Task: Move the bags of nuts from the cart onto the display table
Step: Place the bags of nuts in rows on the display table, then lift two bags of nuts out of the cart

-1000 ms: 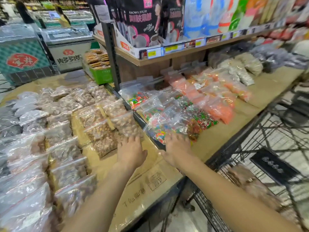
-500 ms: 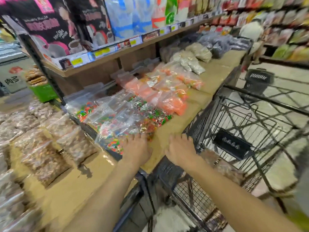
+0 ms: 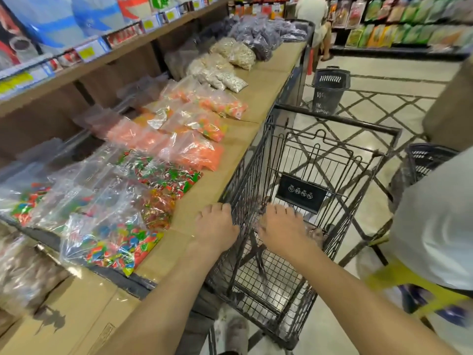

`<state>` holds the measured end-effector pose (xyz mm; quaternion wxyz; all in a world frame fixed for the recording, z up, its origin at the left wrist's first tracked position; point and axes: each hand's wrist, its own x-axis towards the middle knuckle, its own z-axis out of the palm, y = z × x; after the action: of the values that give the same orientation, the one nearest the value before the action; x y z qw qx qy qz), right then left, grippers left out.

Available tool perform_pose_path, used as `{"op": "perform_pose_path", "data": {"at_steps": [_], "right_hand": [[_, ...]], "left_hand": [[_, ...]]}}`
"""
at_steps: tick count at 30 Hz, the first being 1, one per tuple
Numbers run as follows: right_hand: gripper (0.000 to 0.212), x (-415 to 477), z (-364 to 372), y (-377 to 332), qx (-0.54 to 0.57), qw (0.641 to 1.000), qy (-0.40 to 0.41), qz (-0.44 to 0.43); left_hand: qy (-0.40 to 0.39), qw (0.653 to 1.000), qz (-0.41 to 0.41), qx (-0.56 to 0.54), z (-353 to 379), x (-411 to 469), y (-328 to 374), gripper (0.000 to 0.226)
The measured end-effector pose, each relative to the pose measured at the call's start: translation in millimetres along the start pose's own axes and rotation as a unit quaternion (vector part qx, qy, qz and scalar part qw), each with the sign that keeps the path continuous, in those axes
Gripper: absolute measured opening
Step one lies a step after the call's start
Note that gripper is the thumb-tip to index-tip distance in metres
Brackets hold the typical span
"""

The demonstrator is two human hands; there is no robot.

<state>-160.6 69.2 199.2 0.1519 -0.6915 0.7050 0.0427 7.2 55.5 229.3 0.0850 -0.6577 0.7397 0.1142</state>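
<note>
The black wire cart (image 3: pixel 332 118) stands against the right edge of the cardboard-covered display table (image 3: pixel 84 311). My right hand (image 3: pixel 281 229) reaches down into the cart with its fingers spread, holding nothing. A brownish bag of nuts (image 3: pixel 316 234) shows just past its fingertips, mostly hidden. My left hand (image 3: pixel 216 226) hovers open over the table edge beside the cart's left wall. Clear bags of nuts (image 3: pixel 23 275) lie on the table at the lower left.
Bags of coloured candy (image 3: pixel 115 242) and orange candy (image 3: pixel 197 152) cover the table ahead, under a stocked shelf (image 3: pixel 84 65). A person in a white top (image 3: pixel 435 226) stands close on the right. A black basket (image 3: pixel 330 88) sits on the floor beyond the cart.
My view has swung right, from the nut bags on the table to the cart. Both hands have moved right with it, the right one now inside the cart.
</note>
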Motion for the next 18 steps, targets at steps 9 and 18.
{"op": "perform_pose_path", "data": {"at_steps": [9,18], "right_hand": [[0.068,42.0,17.9,45.3,0.008,0.995,-0.043,0.092],[0.072,105.6,48.3,66.8,0.032,0.979,-0.061,0.19]], "left_hand": [[-0.048,0.995,0.09,0.011,20.4,83.9,40.7,0.064],[-0.125,0.977,0.169,0.032,56.1,174.7,63.4,0.059]]}}
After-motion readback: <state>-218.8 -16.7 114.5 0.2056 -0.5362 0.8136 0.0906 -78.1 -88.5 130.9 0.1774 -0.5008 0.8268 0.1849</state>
